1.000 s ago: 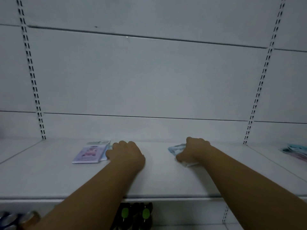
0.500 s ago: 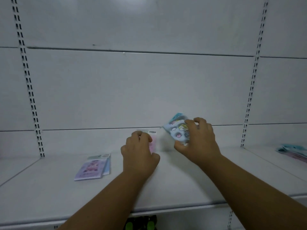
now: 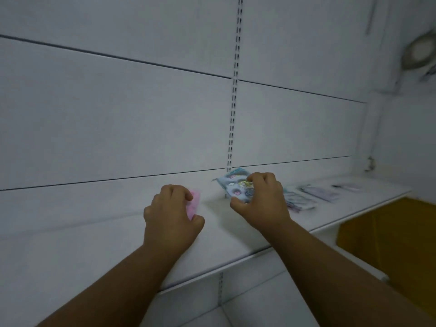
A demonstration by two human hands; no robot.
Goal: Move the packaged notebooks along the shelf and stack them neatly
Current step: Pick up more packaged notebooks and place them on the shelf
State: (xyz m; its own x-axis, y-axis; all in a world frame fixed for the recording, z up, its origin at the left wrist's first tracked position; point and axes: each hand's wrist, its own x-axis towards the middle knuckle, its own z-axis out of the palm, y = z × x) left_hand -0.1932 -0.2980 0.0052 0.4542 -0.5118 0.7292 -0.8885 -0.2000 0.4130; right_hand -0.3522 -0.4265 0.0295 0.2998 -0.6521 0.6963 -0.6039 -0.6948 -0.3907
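My left hand (image 3: 173,214) grips a pink packaged notebook (image 3: 194,204) above the white shelf (image 3: 94,251), and most of that notebook is hidden behind the fingers. My right hand (image 3: 262,201) holds a light-blue packaged notebook (image 3: 236,186) with cartoon pictures, lifted and tilted toward me. To the right of my right hand, several more packaged notebooks (image 3: 299,199) lie flat on the shelf, with others (image 3: 320,192) farther along.
A slotted upright (image 3: 233,102) runs down the white back panel behind my right hand. A yellow box (image 3: 387,237) stands below the shelf at the right. A round fitting (image 3: 420,53) is on the wall at the upper right.
The view has swung to the right along the shelf. Both hands moved right with their notebooks held up. The notebook at the left left the view, and the right-hand pile came closer.
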